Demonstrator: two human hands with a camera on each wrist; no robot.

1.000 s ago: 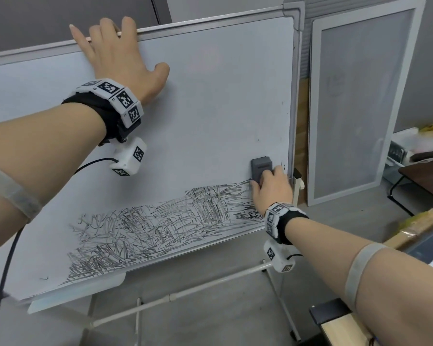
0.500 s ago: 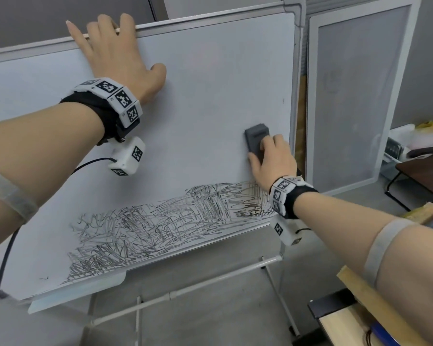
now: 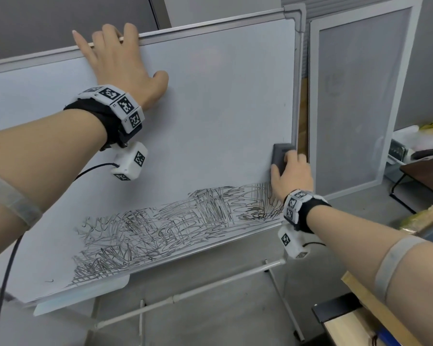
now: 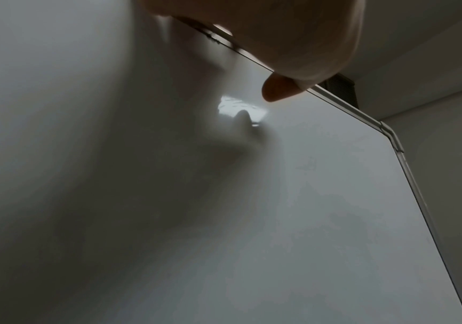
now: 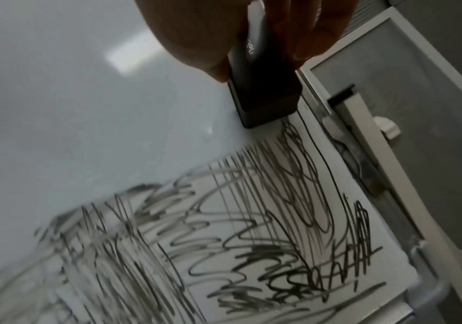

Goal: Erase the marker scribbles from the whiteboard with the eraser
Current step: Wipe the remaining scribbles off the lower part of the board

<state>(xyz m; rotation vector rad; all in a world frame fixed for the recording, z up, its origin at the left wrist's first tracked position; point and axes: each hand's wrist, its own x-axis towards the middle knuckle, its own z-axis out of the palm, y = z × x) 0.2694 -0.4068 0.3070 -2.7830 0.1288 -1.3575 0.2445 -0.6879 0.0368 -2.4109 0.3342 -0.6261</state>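
Note:
The whiteboard (image 3: 210, 108) stands tilted on its frame, with dense black marker scribbles (image 3: 173, 231) in a band along its lower part. My right hand (image 3: 293, 178) grips the dark grey eraser (image 3: 280, 156) and holds it flat on the board at the right edge, just above the scribbles. In the right wrist view the eraser (image 5: 266, 94) sits right above the top of the scribbles (image 5: 252, 230). My left hand (image 3: 120, 68) lies flat against the board's top edge, fingers reaching over the rim. The left wrist view shows the left hand (image 4: 279, 32) on the bare board (image 4: 307, 219).
A framed grey panel (image 3: 355, 96) leans on the wall just right of the board. A dark table (image 3: 428, 176) and wooden planks (image 3: 375, 308) are at the right. The board's tray (image 3: 80, 295) and stand crossbar (image 3: 185, 295) lie below. A cable (image 3: 3, 283) hangs from my left arm.
My right hand slid the eraser up the board, then back down and right to the edge above the scribbles. The left hand stayed on the top edge.

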